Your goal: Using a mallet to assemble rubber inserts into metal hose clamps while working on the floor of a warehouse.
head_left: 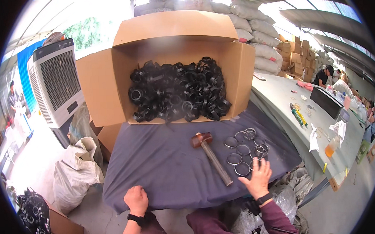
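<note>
Fingers of the left hand (136, 200) curl into a fist at the near edge of the dark cloth (160, 168), while those of the right hand (258, 180) spread open at the nearest of the metal rings (257, 150), contact impossible to tell. Left of the right fingertips lies a mallet (214, 159), its head pointing away; beyond both hands' fingers stands an open cardboard box (100, 89) holding heaped black ring-shaped parts (178, 90), with stacked white sacks (264, 38) behind.

An air cooler (59, 80) stands near a sack (75, 176).
</note>
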`<action>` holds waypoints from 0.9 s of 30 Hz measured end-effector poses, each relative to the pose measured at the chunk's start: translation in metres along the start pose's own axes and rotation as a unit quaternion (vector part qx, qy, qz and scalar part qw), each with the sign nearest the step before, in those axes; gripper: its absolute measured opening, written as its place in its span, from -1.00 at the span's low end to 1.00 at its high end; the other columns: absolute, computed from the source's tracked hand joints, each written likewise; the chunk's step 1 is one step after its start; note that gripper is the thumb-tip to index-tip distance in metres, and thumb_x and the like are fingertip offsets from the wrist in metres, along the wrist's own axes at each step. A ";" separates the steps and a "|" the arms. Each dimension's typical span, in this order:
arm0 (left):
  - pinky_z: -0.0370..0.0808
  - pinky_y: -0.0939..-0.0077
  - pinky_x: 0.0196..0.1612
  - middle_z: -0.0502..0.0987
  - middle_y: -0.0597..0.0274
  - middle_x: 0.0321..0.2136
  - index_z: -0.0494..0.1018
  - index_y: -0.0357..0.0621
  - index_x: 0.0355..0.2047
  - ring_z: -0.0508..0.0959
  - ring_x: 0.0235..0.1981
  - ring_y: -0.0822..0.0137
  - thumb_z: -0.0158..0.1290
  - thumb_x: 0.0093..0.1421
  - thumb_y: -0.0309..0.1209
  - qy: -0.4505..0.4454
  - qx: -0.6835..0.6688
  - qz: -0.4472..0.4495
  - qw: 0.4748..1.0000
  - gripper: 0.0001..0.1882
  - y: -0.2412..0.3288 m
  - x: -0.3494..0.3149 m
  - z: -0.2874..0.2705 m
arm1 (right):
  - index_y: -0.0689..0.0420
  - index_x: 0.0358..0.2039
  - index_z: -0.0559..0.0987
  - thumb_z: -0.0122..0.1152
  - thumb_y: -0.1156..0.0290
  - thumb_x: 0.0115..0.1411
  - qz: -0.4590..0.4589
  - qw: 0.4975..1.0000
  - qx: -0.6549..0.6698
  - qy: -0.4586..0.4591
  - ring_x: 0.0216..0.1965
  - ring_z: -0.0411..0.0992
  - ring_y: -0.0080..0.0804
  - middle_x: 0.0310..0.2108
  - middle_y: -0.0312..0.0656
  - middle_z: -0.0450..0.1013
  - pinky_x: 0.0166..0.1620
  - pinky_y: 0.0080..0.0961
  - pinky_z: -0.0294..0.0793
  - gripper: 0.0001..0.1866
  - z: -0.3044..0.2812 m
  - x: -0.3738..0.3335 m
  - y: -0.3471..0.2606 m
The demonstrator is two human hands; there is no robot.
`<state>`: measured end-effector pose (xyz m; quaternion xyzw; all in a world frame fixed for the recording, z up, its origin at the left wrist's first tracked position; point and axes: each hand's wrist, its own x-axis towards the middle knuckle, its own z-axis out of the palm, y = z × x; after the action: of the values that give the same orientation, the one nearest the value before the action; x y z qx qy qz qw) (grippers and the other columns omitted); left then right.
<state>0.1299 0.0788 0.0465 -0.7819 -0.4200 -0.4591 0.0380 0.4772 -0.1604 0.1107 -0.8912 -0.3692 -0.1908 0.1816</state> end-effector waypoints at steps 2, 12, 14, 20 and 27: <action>0.37 0.21 -0.50 0.44 0.21 -0.63 0.40 -0.10 -0.59 0.46 -0.55 0.11 0.05 -0.08 -0.49 -0.005 0.007 0.002 1.000 -0.96 0.002 0.002 0.000 | 0.03 0.34 -0.11 0.47 -0.05 -0.23 0.123 0.983 0.060 -0.123 0.31 -0.23 0.31 0.32 0.19 -0.19 0.20 0.29 -0.10 0.24 -0.002 0.003 0.024; 0.41 0.22 -0.48 0.46 0.21 -0.62 0.44 -0.08 -0.58 0.49 -0.52 0.12 0.07 -0.10 -0.48 0.001 0.013 -0.002 1.000 -0.97 0.006 0.003 0.001 | 0.01 0.35 -0.26 0.42 -0.16 -0.23 0.141 0.959 0.065 -0.236 0.35 -0.33 0.24 0.36 0.10 -0.30 0.17 0.42 -0.19 0.33 0.052 0.088 -0.008; 0.41 0.22 -0.47 0.47 0.21 -0.61 0.44 -0.08 -0.58 0.49 -0.52 0.12 0.07 -0.10 -0.47 0.000 0.019 -0.009 1.000 -0.97 0.005 0.002 0.001 | -0.01 0.35 -0.23 0.41 -0.13 -0.19 0.145 0.958 0.074 -0.235 0.36 -0.31 0.17 0.37 0.02 -0.28 0.19 0.39 -0.15 0.28 0.066 0.107 -0.011; 0.42 0.23 -0.48 0.47 0.21 -0.62 0.45 -0.09 -0.58 0.50 -0.53 0.13 0.07 -0.10 -0.47 -0.004 0.021 -0.024 0.999 -0.97 0.003 -0.003 -0.004 | 0.11 0.25 0.09 0.34 0.10 -0.05 0.014 0.983 -0.052 -0.177 0.29 -0.10 0.22 0.29 0.02 -0.03 0.12 0.38 0.02 -0.08 0.043 0.094 -0.039; 0.42 0.21 -0.48 0.47 0.18 -0.62 0.43 -0.11 -0.58 0.50 -0.54 0.11 0.06 -0.10 -0.48 0.002 0.011 -0.009 1.000 -0.97 0.003 0.004 0.002 | 0.33 -0.18 0.38 0.26 0.09 0.02 -0.136 0.963 0.071 -0.220 -0.24 0.49 0.08 -0.24 0.16 0.43 -0.20 -0.15 0.50 -0.44 0.045 0.056 -0.086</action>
<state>0.1340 0.0798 0.0494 -0.7767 -0.4317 -0.4566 0.0436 0.4601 -0.0499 0.1142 -0.8375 -0.5303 0.0137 0.1307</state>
